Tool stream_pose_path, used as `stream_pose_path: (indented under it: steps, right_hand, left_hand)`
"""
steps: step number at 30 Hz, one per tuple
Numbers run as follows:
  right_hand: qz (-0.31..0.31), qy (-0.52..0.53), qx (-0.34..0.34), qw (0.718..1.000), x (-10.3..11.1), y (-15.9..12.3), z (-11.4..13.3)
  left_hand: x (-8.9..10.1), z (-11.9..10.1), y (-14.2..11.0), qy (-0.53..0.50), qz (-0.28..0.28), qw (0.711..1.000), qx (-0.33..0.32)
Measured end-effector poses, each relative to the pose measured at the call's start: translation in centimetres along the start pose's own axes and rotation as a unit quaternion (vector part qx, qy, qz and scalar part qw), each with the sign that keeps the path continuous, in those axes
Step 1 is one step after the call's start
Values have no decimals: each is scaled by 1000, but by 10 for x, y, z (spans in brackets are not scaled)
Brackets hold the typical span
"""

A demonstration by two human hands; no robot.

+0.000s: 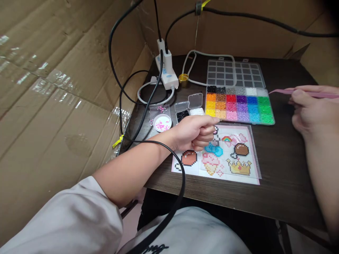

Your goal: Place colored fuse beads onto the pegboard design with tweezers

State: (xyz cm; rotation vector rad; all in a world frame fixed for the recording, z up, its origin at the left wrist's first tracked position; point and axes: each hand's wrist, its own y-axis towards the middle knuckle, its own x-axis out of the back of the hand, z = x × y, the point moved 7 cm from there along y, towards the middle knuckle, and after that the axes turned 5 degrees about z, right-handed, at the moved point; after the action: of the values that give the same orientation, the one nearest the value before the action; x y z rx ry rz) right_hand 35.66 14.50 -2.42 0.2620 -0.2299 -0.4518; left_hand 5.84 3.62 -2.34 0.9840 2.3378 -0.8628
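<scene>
My left hand is curled closed above a pattern sheet; whatever its fingers hold, if anything, is hidden. The printed sheet shows a crown, an ice cream and a rainbow, with a clear pegboard over part of it. On the right, my right hand grips pink tweezers, whose tips point left towards the bead box. The box is sorted by colour into small compartments, and its clear lid lies folded back. Two small boxes of black beads and white beads stand behind my left hand.
A white dish of pink beads sits at the left by a small pegboard. Behind are a power strip and a gold cup. A black cable loops across my left forearm. Cardboard walls enclose the table.
</scene>
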Motion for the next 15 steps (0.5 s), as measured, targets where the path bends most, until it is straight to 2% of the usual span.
stream_pose_path:
  steps: [6,15]
  right_hand:
    - [-1,42,17,999,-3,-1,5]
    - [-43,142,-42,988,3,14,-14]
  left_hand:
    - [2,-1,1,20,3,1000,-22]
    - [3,-2,4,21,15,999,-39]
